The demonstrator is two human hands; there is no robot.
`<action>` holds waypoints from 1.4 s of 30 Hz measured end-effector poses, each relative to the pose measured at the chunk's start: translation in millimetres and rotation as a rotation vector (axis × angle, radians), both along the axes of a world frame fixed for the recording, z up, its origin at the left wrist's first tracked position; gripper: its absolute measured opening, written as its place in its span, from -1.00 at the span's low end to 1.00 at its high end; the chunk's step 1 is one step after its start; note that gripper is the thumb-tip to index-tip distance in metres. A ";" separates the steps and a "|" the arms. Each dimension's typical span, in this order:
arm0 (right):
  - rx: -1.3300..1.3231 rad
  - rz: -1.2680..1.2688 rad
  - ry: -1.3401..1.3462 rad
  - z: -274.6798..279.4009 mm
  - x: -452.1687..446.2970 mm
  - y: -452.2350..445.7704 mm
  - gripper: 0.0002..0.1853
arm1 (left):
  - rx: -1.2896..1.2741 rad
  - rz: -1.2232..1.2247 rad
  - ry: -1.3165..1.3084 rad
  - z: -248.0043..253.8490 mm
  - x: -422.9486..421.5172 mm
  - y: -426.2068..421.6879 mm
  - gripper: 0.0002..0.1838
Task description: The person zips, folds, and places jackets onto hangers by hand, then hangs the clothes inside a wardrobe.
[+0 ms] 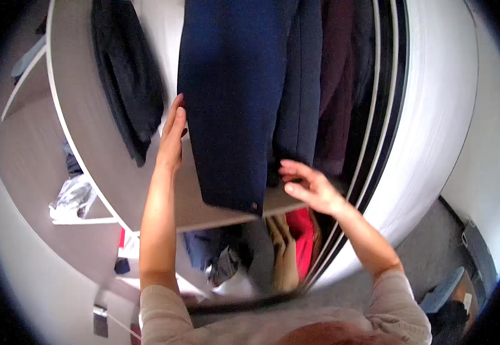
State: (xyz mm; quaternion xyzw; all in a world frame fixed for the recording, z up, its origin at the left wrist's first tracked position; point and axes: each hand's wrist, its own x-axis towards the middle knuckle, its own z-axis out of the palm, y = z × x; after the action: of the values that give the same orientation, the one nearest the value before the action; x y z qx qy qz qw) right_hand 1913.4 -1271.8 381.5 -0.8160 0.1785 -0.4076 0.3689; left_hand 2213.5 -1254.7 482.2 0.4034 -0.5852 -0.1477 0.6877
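Note:
A long navy blue garment (230, 115) hangs in the middle of the wardrobe; its top is cut off by the frame edge, so its exact kind is hard to tell. My left hand (173, 135) is at its left edge, fingers stretched upward and seemingly touching the cloth. Lower down on the other side, my right hand (313, 187) has its fingers apart and holds nothing. Just behind that hand hangs a darker garment (299, 86). Further right is a dark maroon garment (336, 98). To the left, a black garment (126, 75) hangs by itself.
Below the shelf board (215, 215), folded or hanging clothes include a red garment (300, 241) and a beige garment (284, 259). White sliding door (428, 115) stands at right. Left shelves hold a shiny plastic bag (75, 198). Clothes (448, 305) lie at lower right.

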 end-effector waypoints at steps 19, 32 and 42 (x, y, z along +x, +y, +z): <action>-0.310 -0.180 0.038 -41.5 82.9 -14.4 -0.23 | 0.075 0.211 -0.286 22.4 50.3 -266.7 -0.21; 0.161 0.000 -0.429 -5.2 72.8 38.3 -0.48 | 0.154 0.186 -0.220 -4.3 66.9 -266.0 -0.20; -0.060 0.194 -0.187 7.4 112.3 61.8 -0.46 | -0.046 -0.336 0.185 70.9 86.8 -96.0 -0.19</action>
State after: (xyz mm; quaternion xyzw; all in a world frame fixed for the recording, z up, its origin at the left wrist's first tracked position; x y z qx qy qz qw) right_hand 2025.7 -1210.0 388.9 -0.7986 0.0516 -0.4494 0.3971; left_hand 2300.3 -1350.7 553.1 0.2690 -0.5816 -0.2835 0.7134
